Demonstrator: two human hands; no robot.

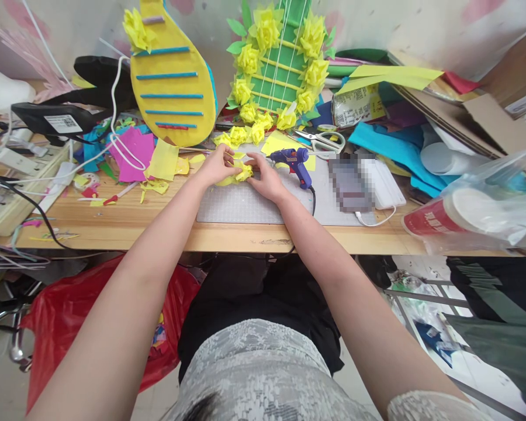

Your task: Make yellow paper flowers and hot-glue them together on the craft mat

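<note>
A yellow paper flower (244, 172) is held between my two hands over the grey cutting mat (236, 204). My left hand (219, 166) pinches it from the left, and my right hand (266, 178) has its fingers closed on its right side. Just right of my right hand lies a purple glue gun (294, 161) with a black cord. Behind my hands sit several finished yellow flowers (239, 136) and a yellow paper sheet (280, 143). Farther back stands a green guitar shape (276, 79) edged with yellow flowers.
A yellow lute shape (173, 82) leans at the back left. Scissors (322, 142), a phone (351, 184) and a white power bank (382, 182) lie to the right. A red cup (433, 216) in a plastic bag stands near the front edge. A red bag (87, 321) hangs below.
</note>
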